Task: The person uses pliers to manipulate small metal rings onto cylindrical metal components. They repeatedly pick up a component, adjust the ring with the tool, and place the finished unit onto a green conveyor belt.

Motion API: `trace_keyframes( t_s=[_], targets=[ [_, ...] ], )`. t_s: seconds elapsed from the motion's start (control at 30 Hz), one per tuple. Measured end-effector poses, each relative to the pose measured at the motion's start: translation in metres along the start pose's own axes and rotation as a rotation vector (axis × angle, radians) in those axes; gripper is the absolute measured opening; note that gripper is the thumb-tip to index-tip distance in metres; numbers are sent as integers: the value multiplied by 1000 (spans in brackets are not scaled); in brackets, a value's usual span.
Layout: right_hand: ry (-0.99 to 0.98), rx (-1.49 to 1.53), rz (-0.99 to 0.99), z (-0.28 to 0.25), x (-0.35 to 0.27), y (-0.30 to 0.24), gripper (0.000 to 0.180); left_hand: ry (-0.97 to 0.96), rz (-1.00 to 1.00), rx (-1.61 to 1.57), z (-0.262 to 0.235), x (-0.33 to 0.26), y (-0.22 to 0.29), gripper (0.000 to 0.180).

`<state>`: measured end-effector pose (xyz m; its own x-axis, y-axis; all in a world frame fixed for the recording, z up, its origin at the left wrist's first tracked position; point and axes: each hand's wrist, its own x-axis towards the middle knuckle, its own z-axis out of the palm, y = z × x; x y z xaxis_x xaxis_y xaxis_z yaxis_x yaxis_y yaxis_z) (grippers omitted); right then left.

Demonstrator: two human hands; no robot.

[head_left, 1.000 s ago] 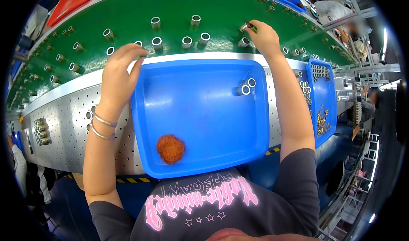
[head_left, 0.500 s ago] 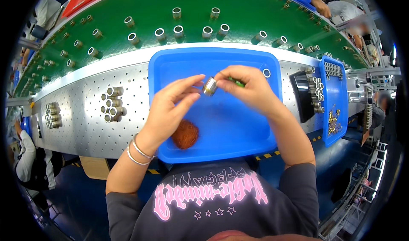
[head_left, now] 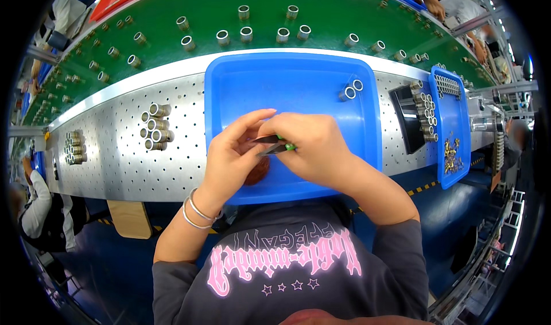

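Blue plastic tray [head_left: 293, 84] on perforated metal bench [head_left: 189, 95]; person's hands meet over its near left part. Right hand [head_left: 314, 144] curled round green-handled tool [head_left: 288, 146], dark blades apart, pointing toward left hand [head_left: 229, 161]. Left fingers bent, tips close together; what they pinch is hidden, cannot tell. Two metal sleeves [head_left: 348, 93] sit near tray's far right corner; brown fibre pad [head_left: 256, 174] toward near left corner, partly under hands. Step in hand: seemingly close blade work; next move probably calls for steady left hand, fingertips clear of blades.
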<state>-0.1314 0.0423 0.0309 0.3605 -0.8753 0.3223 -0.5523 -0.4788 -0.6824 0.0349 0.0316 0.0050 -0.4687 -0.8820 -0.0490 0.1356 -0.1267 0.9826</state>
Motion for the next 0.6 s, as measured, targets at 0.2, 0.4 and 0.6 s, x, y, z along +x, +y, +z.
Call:
trace_keyframes(
  t_s=[0.2,0.4,0.6],
  targets=[
    [-93,414,312,-15,-5,-3,10,31,-212,-508,-10,-4,3,46],
    [-63,344,277,-10,-14,1,8,63,-201,-510,-5,-3,1,48],
    [-181,345,364,-25,-21,4,13,63,-200,-430,-8,-2,4,51]
  ],
)
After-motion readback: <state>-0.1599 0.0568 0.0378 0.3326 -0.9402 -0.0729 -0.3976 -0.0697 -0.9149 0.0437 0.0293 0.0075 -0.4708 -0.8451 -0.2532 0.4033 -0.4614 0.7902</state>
